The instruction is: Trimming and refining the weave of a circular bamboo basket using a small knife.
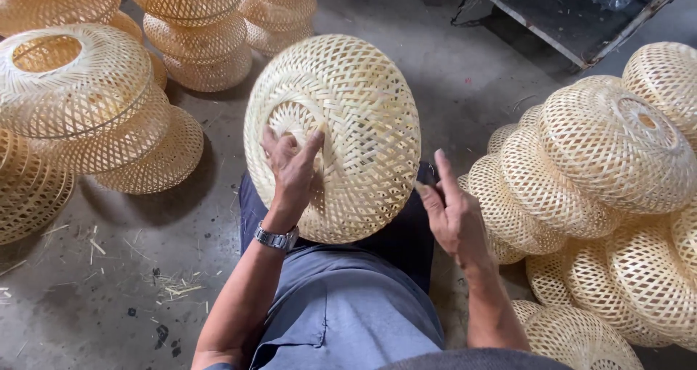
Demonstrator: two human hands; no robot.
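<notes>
Bamboo shade (341, 123) stood tilted on the lap; left hand (292, 170) pinched its weave, right hand (451, 214), at 3 o'clock, open, steadied the rim. Grip was best kept light.

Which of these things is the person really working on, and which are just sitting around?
Being worked on:
- pale woven shade, on the lap
- left hand, gripping its woven wall
- right hand, at its edge

Sitting around:
- shade stacks on the left
- shade pile on the right
- straw scraps on the floor
- dark board
</notes>
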